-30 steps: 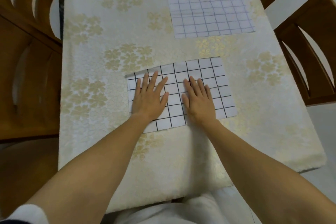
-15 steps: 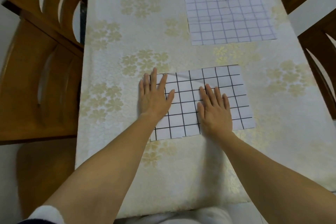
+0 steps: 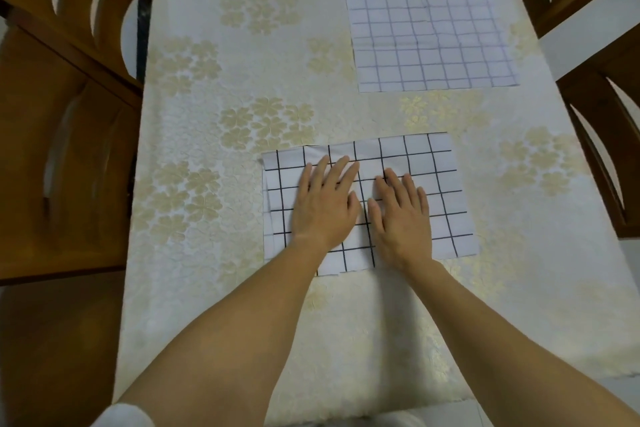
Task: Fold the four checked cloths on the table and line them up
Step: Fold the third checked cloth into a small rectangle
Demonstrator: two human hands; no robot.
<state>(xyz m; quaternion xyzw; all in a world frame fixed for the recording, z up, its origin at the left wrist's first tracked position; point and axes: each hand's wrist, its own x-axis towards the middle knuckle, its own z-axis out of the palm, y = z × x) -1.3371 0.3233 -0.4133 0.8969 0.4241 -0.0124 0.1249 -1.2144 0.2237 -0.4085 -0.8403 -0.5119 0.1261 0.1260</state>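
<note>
The near cloth (image 3: pixel 436 184) is judged to be light, thin and limp. No stiffness is to be expected of it, so an edge lifted by one corner alone is likely to sag and skew, and a fold is likely to spring open a little unless it is pressed down. Little slip is expected on the bench (image 3: pixel 214 288), which is covered in a textured, flowered fabric, though the layers may be dragged out of line if they are pushed sideways. For a further fold it is best taken at the two corners of one short edge, pinched through all layers, and carried across to the opposite edge. It is pressed flat at its middle by the left hand (image 3: pixel 325 208) and the right hand (image 3: pixel 403 222). Both are laid palm down with fingers straight and slightly spread and thumbs close together, and nothing is pinched. The cloth lies on the near half of the bench, well apart from the far cloth (image 3: pixel 429 21), which is spread flat toward the far right and cut off by the top of the view. The near cloth is seen as a white rectangle ruled with bold black squares. A doubled layer is shown along its left edge, its far edge is slightly rumpled, and its near edge is stepped. The far cloth is ruled in thinner, greyer lines, and faint creases are seen in it. No other cloths are in view.
</note>
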